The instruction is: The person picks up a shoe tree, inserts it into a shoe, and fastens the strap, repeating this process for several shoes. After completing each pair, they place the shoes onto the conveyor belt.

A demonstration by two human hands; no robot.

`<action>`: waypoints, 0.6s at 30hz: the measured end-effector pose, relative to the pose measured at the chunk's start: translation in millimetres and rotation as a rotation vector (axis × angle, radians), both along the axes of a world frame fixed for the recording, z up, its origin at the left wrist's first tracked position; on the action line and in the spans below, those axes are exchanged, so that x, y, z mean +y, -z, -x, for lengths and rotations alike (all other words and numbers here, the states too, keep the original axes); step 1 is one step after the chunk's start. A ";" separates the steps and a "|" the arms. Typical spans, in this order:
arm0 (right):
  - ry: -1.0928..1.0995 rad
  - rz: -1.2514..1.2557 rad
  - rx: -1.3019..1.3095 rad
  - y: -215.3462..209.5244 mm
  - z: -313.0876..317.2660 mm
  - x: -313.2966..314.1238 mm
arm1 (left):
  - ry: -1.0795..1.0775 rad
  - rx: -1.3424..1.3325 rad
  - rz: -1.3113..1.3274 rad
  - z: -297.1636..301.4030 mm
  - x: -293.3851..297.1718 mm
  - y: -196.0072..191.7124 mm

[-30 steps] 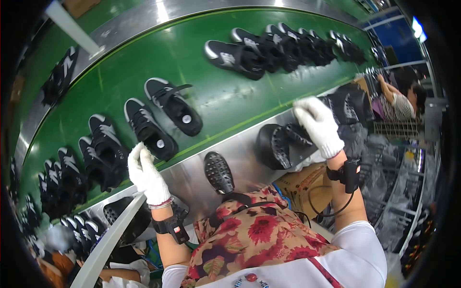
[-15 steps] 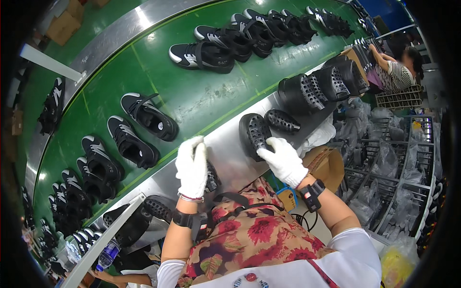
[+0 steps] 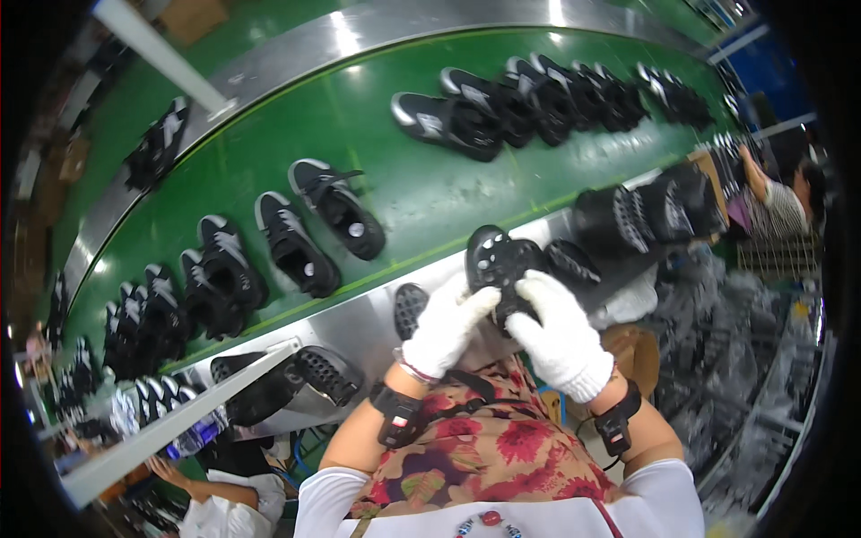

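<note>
- The glossy black piece [image 3: 490, 258] was held beside the near edge of the metal table [image 3: 372, 325], between the fingers of both hands, with its rounded end pointed beyond them.
- By the white-gloved left hand [image 3: 446, 327], the piece was grasped at its lower left, with thumb and fingers bent in against it.
- By the white-gloved right hand [image 3: 563, 341], its lower right was grasped with curled fingers; how firmly it was pressed could not be told.
- Whether 1 or 2 parts were gathered in this hold could not be told, as the lower end was covered by the fingers.
- Just left of the left fingers, a studded oval piece [image 3: 411, 305] was seen on the table, partly hidden by the glove.
- Just beyond the right fingers, a slim studded piece [image 3: 572, 260] was placed, with bulky black pieces [image 3: 614, 220] farther right.
- Beyond both sets of fingers, black-and-grey shoes [image 3: 296, 247] were lined up on the green belt [image 3: 421, 199], untouched.
- The step in hand was judged to be 2-handed handling of the piece; for the next move, an even grip from both sides seemed to be called for, clear of the neighbouring pieces.
</note>
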State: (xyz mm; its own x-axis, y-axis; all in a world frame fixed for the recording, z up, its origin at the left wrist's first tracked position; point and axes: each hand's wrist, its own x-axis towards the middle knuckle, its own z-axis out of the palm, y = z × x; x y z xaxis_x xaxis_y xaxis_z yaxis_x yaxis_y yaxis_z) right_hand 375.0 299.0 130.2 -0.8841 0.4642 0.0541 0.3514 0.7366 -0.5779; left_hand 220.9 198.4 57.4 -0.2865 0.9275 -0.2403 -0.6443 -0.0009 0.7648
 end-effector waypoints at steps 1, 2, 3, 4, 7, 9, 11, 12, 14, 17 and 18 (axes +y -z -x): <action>-0.036 0.089 -0.049 -0.7 13.7 0.4 | -0.092 -0.147 -0.020 2.0 1.7 -1.9; -0.075 0.091 -0.032 -1.2 25.8 0.1 | -0.216 -0.248 0.001 7.0 0.4 -1.8; -0.102 0.110 0.001 -1.3 34.5 0.7 | -0.315 -0.323 -0.074 16.3 -2.6 -0.2; -0.114 0.131 0.035 -0.8 42.9 2.6 | -0.393 -0.437 -0.146 27.7 -7.1 2.7; -0.026 0.347 0.055 22.9 79.9 -6.2 | -0.512 -0.439 -0.137 45.7 -20.1 10.6; 0.120 0.743 0.162 45.5 104.6 -9.4 | -0.595 -0.469 -0.097 52.8 -25.9 16.8; 0.091 0.801 0.198 63.9 117.9 -13.6 | -0.653 -0.387 -0.061 63.4 -30.9 25.1; 0.140 0.889 0.175 71.2 122.7 -14.1 | -0.667 -0.371 -0.083 70.3 -33.8 29.9; 0.153 0.940 0.190 78.3 126.1 -8.2 | -0.559 0.987 0.533 97.7 -45.2 41.7; 0.078 0.395 0.105 75.4 131.8 5.4 | -0.619 1.392 0.578 144.7 -34.9 64.7; 0.051 0.391 0.105 72.6 135.7 8.1 | -0.438 1.720 0.650 156.3 -28.7 70.5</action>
